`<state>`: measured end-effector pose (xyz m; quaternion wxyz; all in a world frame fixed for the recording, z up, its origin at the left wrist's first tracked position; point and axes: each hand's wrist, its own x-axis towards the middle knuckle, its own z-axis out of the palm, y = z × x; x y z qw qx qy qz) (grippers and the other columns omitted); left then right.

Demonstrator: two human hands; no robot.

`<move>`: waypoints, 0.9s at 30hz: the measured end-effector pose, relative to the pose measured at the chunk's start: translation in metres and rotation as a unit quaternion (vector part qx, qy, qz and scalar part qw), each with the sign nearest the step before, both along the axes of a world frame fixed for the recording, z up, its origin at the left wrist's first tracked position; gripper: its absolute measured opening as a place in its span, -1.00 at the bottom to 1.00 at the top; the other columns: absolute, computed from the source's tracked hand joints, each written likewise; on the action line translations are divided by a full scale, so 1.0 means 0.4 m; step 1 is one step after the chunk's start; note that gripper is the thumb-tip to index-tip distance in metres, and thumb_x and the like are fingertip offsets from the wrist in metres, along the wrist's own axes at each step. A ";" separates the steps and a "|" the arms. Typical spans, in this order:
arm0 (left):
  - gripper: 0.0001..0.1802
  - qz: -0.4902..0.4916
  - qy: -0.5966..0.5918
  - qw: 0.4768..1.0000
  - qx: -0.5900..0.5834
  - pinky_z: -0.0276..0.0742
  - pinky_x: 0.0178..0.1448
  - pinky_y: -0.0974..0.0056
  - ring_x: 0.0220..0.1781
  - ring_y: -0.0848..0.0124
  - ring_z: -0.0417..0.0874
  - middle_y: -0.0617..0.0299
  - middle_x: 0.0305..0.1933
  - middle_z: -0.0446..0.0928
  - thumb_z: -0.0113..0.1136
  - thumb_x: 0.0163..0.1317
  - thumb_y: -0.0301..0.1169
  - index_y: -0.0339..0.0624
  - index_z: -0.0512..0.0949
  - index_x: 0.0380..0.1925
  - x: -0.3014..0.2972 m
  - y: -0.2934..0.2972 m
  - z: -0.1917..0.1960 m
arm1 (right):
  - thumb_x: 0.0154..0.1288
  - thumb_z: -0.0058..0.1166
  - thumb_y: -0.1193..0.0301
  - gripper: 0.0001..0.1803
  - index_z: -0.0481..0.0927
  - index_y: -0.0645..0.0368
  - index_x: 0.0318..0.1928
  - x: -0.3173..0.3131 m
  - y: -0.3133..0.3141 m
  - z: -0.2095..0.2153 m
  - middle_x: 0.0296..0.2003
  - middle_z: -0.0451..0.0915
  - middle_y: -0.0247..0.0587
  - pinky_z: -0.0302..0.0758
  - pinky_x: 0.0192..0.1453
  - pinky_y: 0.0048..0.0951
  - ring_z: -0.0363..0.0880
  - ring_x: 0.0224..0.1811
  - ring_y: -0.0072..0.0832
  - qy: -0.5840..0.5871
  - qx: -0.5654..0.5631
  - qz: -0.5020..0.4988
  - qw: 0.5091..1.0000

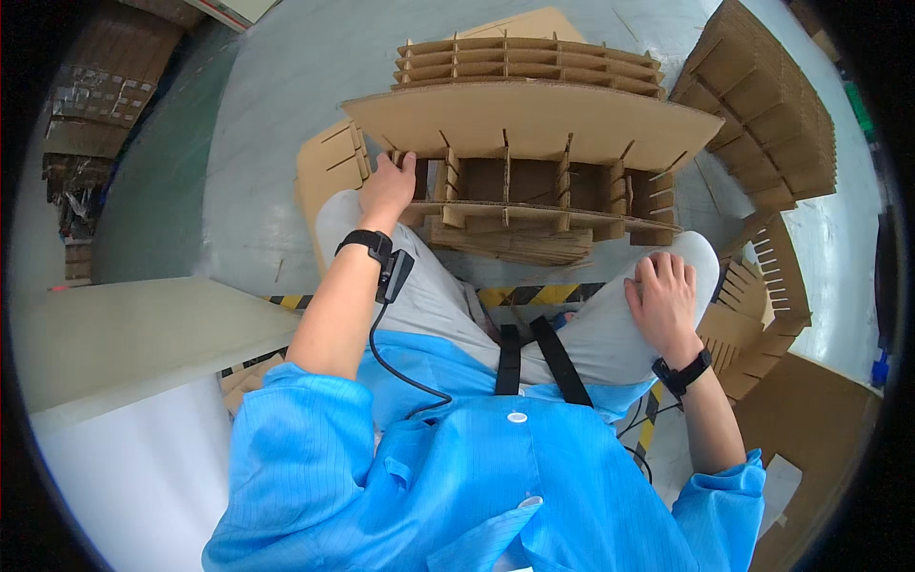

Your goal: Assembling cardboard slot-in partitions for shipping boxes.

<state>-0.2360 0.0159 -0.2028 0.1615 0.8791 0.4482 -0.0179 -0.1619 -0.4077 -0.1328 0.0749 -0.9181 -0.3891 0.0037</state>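
Observation:
A brown cardboard divider grid (534,212) stands in front of my knees, made of slotted strips crossing one another. Its long far panel (534,110) leans away from me, with several slots along its near edge. At the grid's left end my left hand (389,186) is closed, fingertips pinching the end of a short cross strip; the fingers partly hide that strip. My right hand (662,297) lies on my right knee, fingers loosely spread, holding nothing. Flat cardboard pieces (515,246) are stacked under the grid's near side.
Behind the panel lies another cardboard grid (529,65). Tall divider stacks (762,105) stand at the far right, with slotted strips (762,276) nearer me. Flat slotted sheets (329,162) lie left of the grid. A pale board (152,334) juts in from the left.

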 end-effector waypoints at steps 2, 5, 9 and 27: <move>-0.32 0.001 0.004 1.000 0.008 0.50 0.05 -0.06 -0.04 -0.12 0.63 -0.24 -0.11 0.60 -0.22 0.35 0.14 -0.27 0.33 0.13 0.004 -0.007 0.007 | 0.17 0.12 0.31 -0.78 0.49 0.19 -0.27 0.006 0.000 0.006 -0.21 0.49 -0.10 0.36 0.03 -0.20 0.43 0.00 -0.19 0.043 -0.053 -0.017 0.998; -0.32 -0.001 0.045 0.999 0.003 0.51 0.04 -0.05 -0.03 -0.11 0.63 -0.23 -0.12 0.61 -0.21 0.34 0.14 -0.27 0.34 0.12 0.011 -0.039 0.051 | 0.21 0.10 0.28 -0.78 0.49 0.16 -0.26 0.016 0.005 0.023 -0.20 0.49 -0.09 0.44 -0.10 -0.16 0.46 -0.02 -0.20 0.135 -0.119 -0.066 0.981; -0.35 -0.005 0.036 0.999 0.003 0.51 0.05 -0.06 -0.03 -0.09 0.63 -0.23 -0.13 0.61 -0.17 0.34 0.11 -0.28 0.36 0.09 0.006 -0.035 0.042 | 0.23 0.09 0.26 -0.78 0.51 0.14 -0.25 0.052 0.004 0.026 -0.24 0.50 -0.11 0.48 -0.17 -0.12 0.53 -0.13 -0.16 0.216 -0.090 -0.082 0.969; -0.35 0.011 0.029 0.999 -0.007 0.49 0.09 -0.07 0.01 -0.10 0.62 -0.24 -0.10 0.60 -0.18 0.34 0.09 -0.27 0.34 0.13 0.009 -0.052 0.060 | 0.27 0.07 0.24 -0.76 0.54 0.10 -0.15 0.027 0.018 0.002 -0.28 0.59 -0.12 0.50 -0.30 -0.10 0.62 -0.30 -0.10 0.117 0.011 -0.101 0.988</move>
